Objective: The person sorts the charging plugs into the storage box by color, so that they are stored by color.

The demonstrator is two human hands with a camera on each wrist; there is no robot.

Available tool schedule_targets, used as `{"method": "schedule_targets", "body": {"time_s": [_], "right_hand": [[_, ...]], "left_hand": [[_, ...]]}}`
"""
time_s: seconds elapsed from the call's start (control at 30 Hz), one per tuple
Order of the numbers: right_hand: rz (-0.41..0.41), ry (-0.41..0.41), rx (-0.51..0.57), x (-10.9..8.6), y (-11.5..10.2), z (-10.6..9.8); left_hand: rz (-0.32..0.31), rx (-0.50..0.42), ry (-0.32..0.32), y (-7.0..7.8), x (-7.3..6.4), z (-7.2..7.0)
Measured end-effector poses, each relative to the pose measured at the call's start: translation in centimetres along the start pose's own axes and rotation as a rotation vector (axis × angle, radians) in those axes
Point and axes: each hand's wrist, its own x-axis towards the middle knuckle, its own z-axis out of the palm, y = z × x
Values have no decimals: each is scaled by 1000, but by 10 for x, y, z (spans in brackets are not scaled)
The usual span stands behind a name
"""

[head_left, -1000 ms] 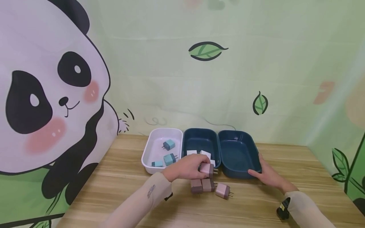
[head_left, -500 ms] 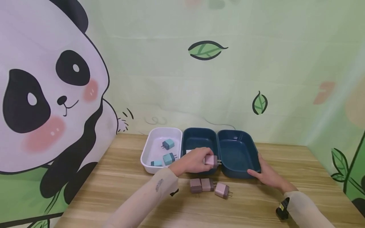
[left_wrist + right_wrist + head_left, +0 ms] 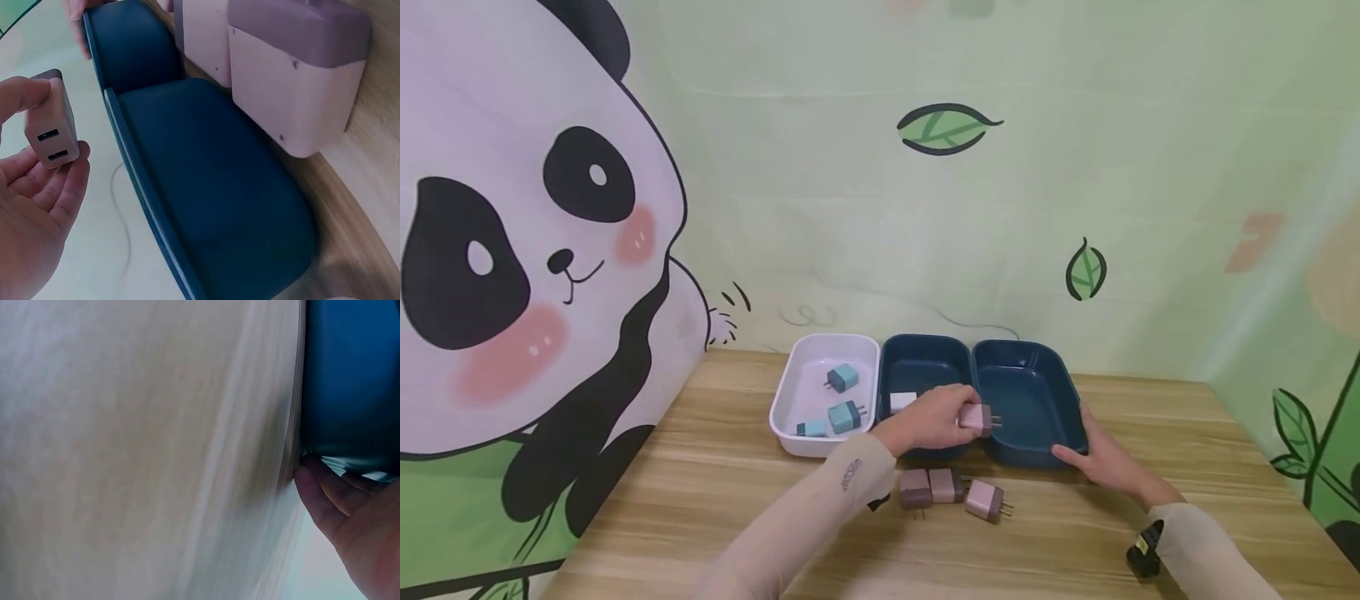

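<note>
My left hand (image 3: 934,419) pinches a pink USB charger plug (image 3: 974,418) between thumb and fingertips, over the rim between the two dark blue trays. Its two USB ports face the left wrist view; its prongs point right in the head view. My right hand (image 3: 1108,454) holds the right blue tray (image 3: 1033,400) at its near right corner, thumb on the front wall and fingers along the side. In front of the trays lie three more pink charger plugs (image 3: 985,501). The middle blue tray (image 3: 925,354) has a white charger plug (image 3: 902,402) in it, partly hidden behind my left hand.
At the left of the row stands a white tray (image 3: 781,400) with three turquoise charger plugs (image 3: 846,416) in it. All three trays sit side by side on a wooden table (image 3: 715,467). A green printed wall cloth (image 3: 820,217) with a panda rises behind.
My left hand has moved right and slightly up with the pink charger plug, from the front of the middle tray to the right tray's edge. My right hand stays on the tray.
</note>
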Motion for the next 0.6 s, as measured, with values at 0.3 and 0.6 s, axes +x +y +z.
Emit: {"method": "schedule_targets", "body": {"time_s": [0.3, 0.6], "right_hand": [[-15, 20, -14, -1, 0, -1], [-36, 22, -4, 0, 3, 1]], "left_hand": [[-11, -26, 21, 0, 17, 10], [-79, -61, 8, 0, 32, 20]]}}
